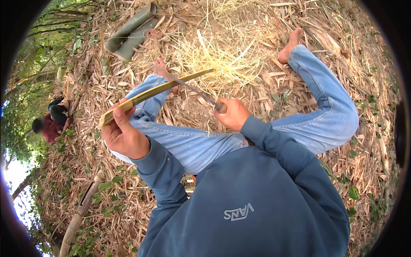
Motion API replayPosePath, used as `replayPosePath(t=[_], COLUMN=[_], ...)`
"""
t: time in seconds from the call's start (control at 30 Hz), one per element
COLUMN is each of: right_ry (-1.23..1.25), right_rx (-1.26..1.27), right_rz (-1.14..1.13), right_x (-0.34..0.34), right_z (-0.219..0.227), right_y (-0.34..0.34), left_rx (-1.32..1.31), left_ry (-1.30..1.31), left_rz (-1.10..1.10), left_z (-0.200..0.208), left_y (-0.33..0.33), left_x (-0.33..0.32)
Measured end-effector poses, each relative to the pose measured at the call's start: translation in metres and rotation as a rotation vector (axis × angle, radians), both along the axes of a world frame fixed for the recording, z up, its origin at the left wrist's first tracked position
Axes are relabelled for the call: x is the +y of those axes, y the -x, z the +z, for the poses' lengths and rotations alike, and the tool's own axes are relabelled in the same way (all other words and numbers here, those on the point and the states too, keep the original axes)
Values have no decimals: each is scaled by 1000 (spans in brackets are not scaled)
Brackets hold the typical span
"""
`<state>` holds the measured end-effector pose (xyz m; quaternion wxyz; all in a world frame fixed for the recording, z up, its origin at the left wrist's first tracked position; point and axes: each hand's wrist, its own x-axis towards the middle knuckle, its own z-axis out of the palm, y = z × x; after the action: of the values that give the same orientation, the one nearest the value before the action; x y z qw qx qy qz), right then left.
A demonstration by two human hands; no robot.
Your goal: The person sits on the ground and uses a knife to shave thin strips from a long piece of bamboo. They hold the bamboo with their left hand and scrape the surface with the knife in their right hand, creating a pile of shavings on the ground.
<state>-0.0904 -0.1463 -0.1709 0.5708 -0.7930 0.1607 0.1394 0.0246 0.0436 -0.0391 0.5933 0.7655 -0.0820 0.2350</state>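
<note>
dark-blue sweatshirt (244,184) covers the wearer's torso. beyond it, the left hand (126,136) pinches a long, flat, green-yellow bamboo strip (150,93), slanting above light-blue denim jeans (184,143); the right hand (233,115) clenches a dark-bladed knife (195,91), blade crossing the strip. farther out lie pale thin shavings (239,70) and olive-green boots (130,28).

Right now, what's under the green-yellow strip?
Under the strip, the left jeans leg and bare foot show at either side, with pale shavings by its tip. Whatever lies directly beneath is covered.
</note>
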Motion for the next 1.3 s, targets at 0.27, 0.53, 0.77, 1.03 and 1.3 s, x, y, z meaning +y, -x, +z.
replayPosePath(t=[0.27, 0.53, 0.77, 1.03, 1.3], right_ry=[139, 11, 65, -20, 118], right_rx=[233, 513, -55, -96, -131], right_rz=[-116, -182, -165, 0, -13], right_x=[-36, -54, -7, 6, -5], right_z=[-86, -138, -57, -20, -42], right_y=[0, 3, 9, 7, 16], left_rx=[7, 2, -4, -1, -12], left_ry=[-18, -30, -63, -38, -77], left_rz=[-7, -11, -179, -209, -205], left_z=[4, 8, 4, 1, 0], left_y=[-1, -4, -2, -1, -3], left_x=[-4, -10, 1, 5, 6])
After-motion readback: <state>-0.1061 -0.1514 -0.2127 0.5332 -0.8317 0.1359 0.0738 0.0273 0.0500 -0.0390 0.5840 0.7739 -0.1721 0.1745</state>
